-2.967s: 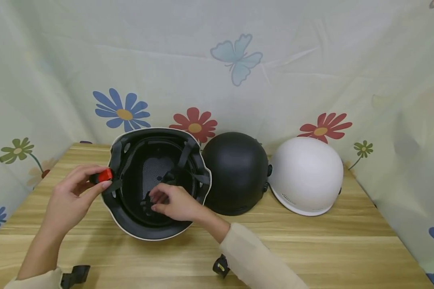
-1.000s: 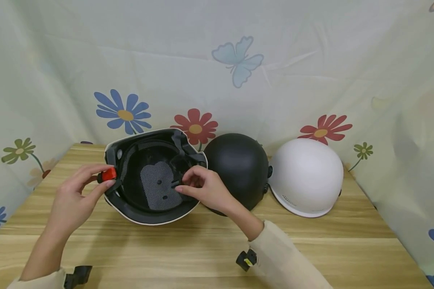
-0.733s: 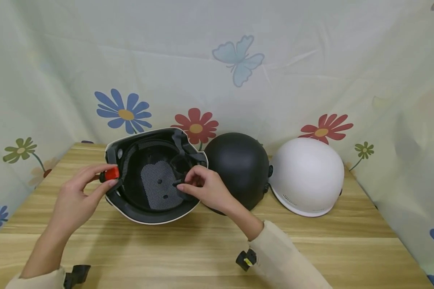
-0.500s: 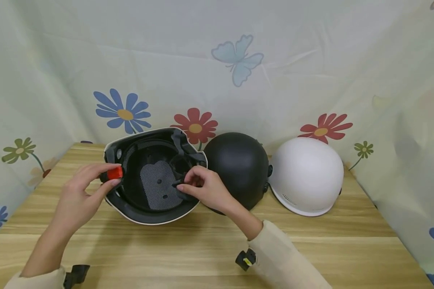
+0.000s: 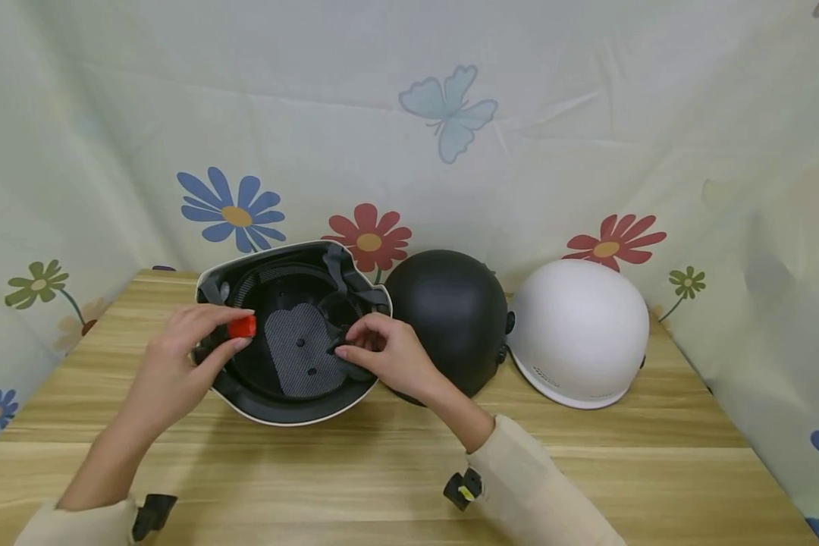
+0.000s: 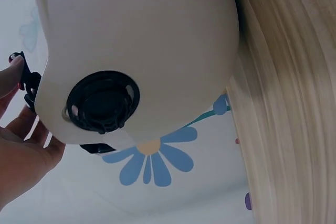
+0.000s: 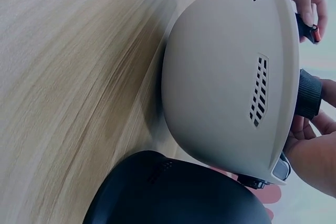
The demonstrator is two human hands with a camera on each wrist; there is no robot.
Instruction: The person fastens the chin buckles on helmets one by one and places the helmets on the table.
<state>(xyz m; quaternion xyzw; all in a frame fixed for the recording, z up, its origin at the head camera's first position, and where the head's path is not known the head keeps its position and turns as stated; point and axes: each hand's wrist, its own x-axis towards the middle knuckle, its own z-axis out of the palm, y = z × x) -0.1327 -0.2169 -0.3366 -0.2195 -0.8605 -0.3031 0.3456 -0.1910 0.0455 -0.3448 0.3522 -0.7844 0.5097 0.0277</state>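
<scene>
A white helmet [image 5: 280,412] lies upturned on the table, its black lining facing up and its pale shell [image 7: 226,72] showing in the right wrist view. At its left rim, my left hand [image 5: 177,360] pinches a red and black buckle [image 5: 243,326] between thumb and fingertips; the buckle overlaps the helmet's inside. My right hand [image 5: 399,360] pinches a black strap piece [image 5: 337,345] over the right side of the opening. In the right wrist view, a dark ribbed piece [image 7: 308,95] sits at that hand's fingers. The strap's tip is partly hidden by my fingers.
A black helmet [image 5: 444,326] stands dome-up right beside the upturned one. Further right is another white helmet [image 5: 580,326], also dome-up. All are on a wood-grain table [image 5: 355,485], with a flowered cloth [image 5: 314,114] hanging behind and at the sides.
My right hand has come up and right from inside the helmet with a strap piece, and the helmet has turned. My left hand has carried the buckle rightward over the rim.
</scene>
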